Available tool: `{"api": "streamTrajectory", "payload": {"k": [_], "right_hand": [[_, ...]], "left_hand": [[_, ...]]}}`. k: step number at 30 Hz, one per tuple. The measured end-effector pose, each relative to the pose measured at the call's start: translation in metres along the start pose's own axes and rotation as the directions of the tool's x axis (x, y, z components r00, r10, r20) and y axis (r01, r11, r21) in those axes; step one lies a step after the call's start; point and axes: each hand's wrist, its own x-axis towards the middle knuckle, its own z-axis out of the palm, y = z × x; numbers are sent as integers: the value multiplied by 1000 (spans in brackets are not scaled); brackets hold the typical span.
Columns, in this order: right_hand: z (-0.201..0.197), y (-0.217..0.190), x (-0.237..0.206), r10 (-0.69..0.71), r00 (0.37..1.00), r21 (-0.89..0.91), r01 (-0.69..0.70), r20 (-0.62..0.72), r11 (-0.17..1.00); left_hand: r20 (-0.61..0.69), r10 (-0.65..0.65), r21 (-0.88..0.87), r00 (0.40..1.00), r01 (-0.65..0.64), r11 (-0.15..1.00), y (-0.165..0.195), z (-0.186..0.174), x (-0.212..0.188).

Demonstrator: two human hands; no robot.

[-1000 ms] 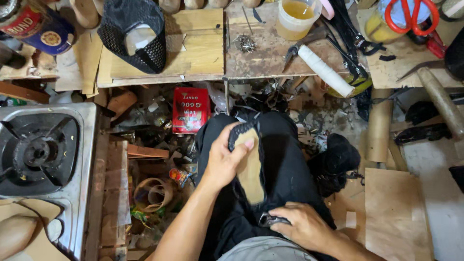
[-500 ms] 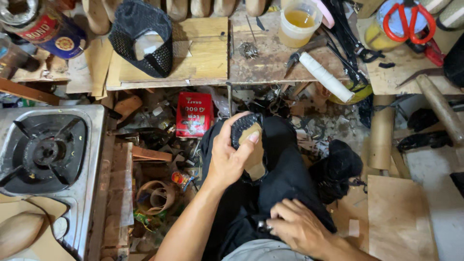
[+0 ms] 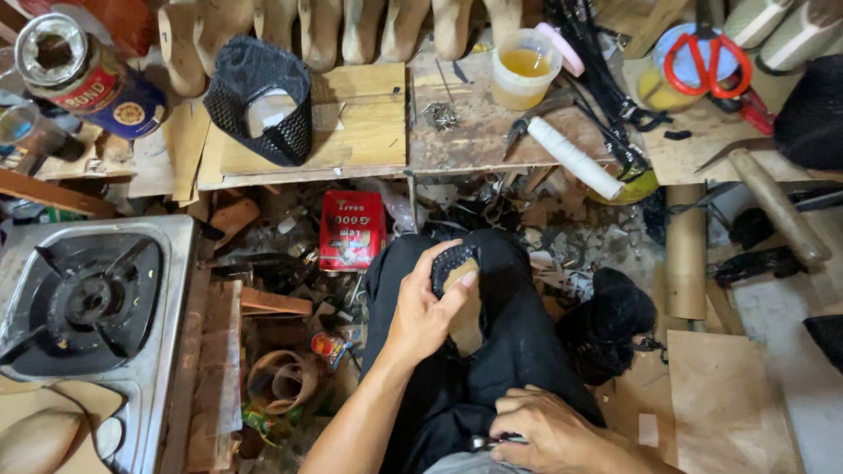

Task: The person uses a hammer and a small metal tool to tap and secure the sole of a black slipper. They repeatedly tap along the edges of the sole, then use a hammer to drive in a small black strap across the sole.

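Right hand (image 3: 549,430): low on the lap, fingers curled shut around a small dark tool (image 3: 492,441), mostly hidden.
Left hand (image 3: 426,307): fingers and thumb clamped round a shoe piece (image 3: 458,290) on the knee; black mesh at the top, smooth tan sole shape below.
Trousers (image 3: 518,333): black cloth, soft folds, under both hands.
Gas stove (image 3: 88,307): steel top, black burner ring, well left of the knee.
Red packet (image 3: 352,230): flat, glossy, among floor scraps just beyond the knee.
Workbench (image 3: 369,132): rough wood planks, edge close ahead; little free room.
Black mesh upper (image 3: 263,101): standing on the bench, open-weave.
Cup (image 3: 525,68): clear plastic, yellow liquid.
Scissors (image 3: 707,61): red handles, far right.
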Motion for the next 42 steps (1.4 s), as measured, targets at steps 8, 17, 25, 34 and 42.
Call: {"api": "streamTrajectory", "payload": {"k": [8, 17, 25, 34, 42], "right_hand": [[-7, 5, -20, -107, 832, 566, 459, -544, 685], [-30, -17, -32, 207, 956, 978, 194, -206, 78], [-57, -26, -45, 524, 826, 581, -326, -209, 746], [-67, -38, -63, 289, 734, 693, 326, -614, 643], [-51, -27, -57, 600, 798, 626, -443, -49, 641]], "left_hand": [[34, -47, -11, 998, 47, 999, 3, -2, -18], [60, -7, 137, 998, -1, 991, 15, 14, -30], [84, 8, 208, 996, -25, 978, 28, 25, -46], [76, 64, 247, 995, -81, 966, 31, 26, -52], [66, 64, 310, 996, -81, 947, 33, 30, -60]]}}
